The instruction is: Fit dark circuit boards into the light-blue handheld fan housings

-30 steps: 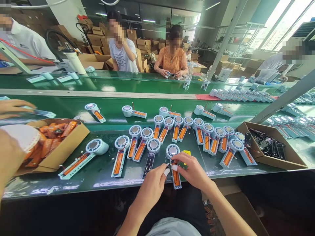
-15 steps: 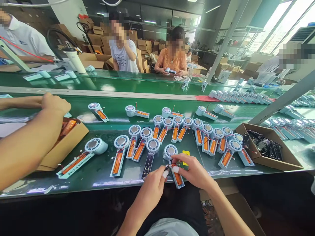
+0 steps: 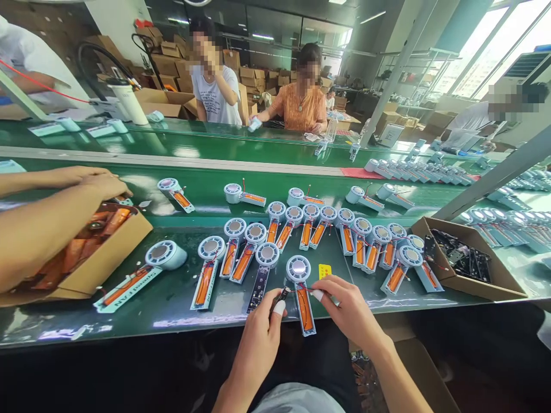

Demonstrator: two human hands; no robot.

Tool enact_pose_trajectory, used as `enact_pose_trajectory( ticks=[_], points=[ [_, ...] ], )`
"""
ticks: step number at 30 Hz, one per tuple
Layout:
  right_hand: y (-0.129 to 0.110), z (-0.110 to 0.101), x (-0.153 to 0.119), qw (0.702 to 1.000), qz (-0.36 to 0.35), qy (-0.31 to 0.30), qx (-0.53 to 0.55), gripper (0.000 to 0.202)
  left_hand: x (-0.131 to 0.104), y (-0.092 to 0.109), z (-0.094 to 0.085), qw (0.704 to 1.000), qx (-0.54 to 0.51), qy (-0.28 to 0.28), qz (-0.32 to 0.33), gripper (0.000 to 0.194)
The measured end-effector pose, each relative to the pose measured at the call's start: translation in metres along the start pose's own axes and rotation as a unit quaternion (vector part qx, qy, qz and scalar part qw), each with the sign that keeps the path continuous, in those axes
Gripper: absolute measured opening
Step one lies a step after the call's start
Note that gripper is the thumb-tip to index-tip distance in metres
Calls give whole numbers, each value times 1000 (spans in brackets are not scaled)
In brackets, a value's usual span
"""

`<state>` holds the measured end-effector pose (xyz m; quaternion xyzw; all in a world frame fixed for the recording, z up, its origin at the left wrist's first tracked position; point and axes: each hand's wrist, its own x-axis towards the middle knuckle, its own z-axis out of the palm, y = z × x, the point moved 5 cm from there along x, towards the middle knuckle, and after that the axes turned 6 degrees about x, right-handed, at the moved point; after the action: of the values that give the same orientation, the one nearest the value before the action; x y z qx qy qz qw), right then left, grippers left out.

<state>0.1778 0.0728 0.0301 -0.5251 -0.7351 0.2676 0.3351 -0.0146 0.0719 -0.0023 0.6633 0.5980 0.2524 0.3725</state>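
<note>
Fan unit at near edge of the desk, mid-scene; round head on the far side, handle pointing near and jutting past the edge. Handle is an open tray holding one orange cell, thin wires over it.

Left hand: closed, gripping a small black circuit board just left of the handle. Right hand: fingertips pinched on a thin wire, just right of the handle.

Left cardboard box: open-topped, orange cells heaped inside; a co-worker's arms cross above, hiding part of the contents.

Right cardboard box: open-topped, black boards jumbled inside, one standing at the left rim.

Between boxes: many more fan units, most with orange cells in their trays. Neighbour unit, just left of the gripped board, has a black board over its tray. Yellow label near the right hand.
</note>
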Motion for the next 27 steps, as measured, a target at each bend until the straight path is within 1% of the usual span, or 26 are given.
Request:
enact_pose_trajectory(
  ticks=[3,6,9,10,12,15,16,17,20,22,25,27],
  points=[
    [2,-4,9,999,5,44,16,21,0,-2,-1,1000,3,3,-2,44],
    [7,-4,12,995,57,62,54,21,-2,-5,0,1000,-4,9,-8,45],
    [13,-1,8,984,114,77,110,23,-4,-6,1,1000,-18,21,-15,45],
    [13,1,7,981,122,81,131,24,-5,-6,2,999,-21,22,-14,44],
    [11,5,6,977,114,86,159,23,-5,-5,4,1000,-21,14,-10,44],
    [2,16,10,975,80,88,187,23,-2,-4,6,1000,-20,-6,-6,44],
    [1,21,13,970,82,89,210,23,-1,-3,7,1000,-24,-10,-6,44],
    [1,26,16,961,96,89,244,24,-1,-3,7,999,-29,-13,-7,43],
    [5,39,22,919,159,82,351,29,0,-3,6,999,-50,-15,-14,41],
    [6,42,24,906,174,73,380,28,-1,-3,4,998,-65,-3,-18,40],
    [5,41,22,913,168,50,368,29,-3,-1,2,996,-86,16,-25,39],
    [4,40,20,922,160,29,350,28,-4,1,3,995,-93,15,-26,34]
  ],
)
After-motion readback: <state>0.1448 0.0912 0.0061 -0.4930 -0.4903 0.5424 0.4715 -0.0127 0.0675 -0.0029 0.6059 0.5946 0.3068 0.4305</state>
